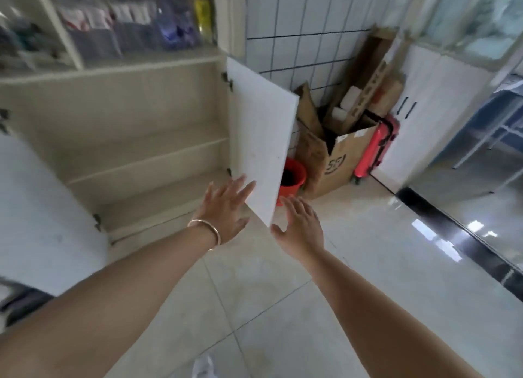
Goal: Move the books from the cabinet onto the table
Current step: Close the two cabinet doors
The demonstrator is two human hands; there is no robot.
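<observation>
The cabinet stands open with bare shelves, and no books show in this blurry view. Both hands reach to the bottom edge of its right door: the left hand spreads its fingers wide on the inner side, and the right hand is flat and open just past the door's bottom corner. Shiny floor lies open behind the door, with a red bucket and a cardboard box by the wall.

We see a white cabinet door on a beige cabinet. The bucket is red-orange, the suitcase pink-red, the cardboard box brown with black print. The wall has white tiles with dark lines, the bracelet is gold, the bottle yellow
</observation>
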